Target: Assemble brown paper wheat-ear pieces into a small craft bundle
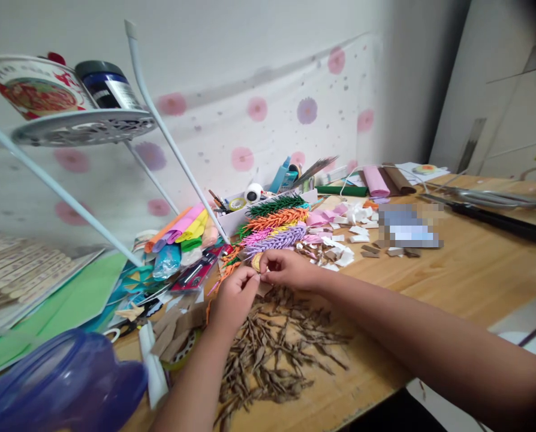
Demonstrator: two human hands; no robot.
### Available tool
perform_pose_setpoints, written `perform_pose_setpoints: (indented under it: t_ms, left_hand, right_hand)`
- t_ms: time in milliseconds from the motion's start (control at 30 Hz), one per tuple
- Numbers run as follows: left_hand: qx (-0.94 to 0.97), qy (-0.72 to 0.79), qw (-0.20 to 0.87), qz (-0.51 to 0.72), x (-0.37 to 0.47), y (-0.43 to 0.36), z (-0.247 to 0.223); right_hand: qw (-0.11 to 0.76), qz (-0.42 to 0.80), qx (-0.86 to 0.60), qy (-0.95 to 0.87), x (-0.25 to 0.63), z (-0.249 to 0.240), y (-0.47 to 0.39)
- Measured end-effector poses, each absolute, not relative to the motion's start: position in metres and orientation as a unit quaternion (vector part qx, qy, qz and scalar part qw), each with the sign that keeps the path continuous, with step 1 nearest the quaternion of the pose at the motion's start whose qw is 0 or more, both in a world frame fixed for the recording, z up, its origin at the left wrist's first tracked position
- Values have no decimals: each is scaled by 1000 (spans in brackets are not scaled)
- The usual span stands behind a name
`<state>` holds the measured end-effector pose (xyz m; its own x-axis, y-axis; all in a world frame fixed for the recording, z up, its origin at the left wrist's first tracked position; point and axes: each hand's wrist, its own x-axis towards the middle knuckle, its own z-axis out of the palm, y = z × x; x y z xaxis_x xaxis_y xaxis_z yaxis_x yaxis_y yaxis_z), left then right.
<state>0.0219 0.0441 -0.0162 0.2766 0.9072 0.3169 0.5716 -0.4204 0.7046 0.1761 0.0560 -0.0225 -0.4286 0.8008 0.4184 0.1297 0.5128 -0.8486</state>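
My left hand and my right hand meet over the middle of the table, fingertips pinched together. What they pinch is too small and too covered to name. A pale brown scrap shows just under the fingers; whether it is held I cannot tell. Beneath them spreads a pile of twisted brown paper pieces. Just behind the fingers is a small yellowish round thing, partly hidden. Beyond it lie fringed paper stems in purple, orange and green.
White and pink paper scraps lie right of the stems. A white rack holds a noodle cup and a dark blue jar. Rolled crepe paper lies under it. A purple plastic container stands front left; a black-handled tool lies right.
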Motion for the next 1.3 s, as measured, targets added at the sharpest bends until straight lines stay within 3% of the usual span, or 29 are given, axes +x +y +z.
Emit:
perform_pose_setpoints:
  t_ms: [767, 867, 1067, 1300]
  left_hand:
    - [784, 469, 217, 345, 21, 46, -17]
    - [779, 471, 226, 345, 22, 46, -18]
    - [769, 463, 258, 358, 27, 44, -20]
    - [721, 508, 244, 404, 27, 44, -18]
  right_hand:
    - [417, 507, -237, -716, 180, -29, 66]
    - [376, 445, -288, -760, 183, -27, 64]
    - [336, 197, -373, -842, 187, -19, 59]
    - [376, 149, -389, -827, 183, -19, 56]
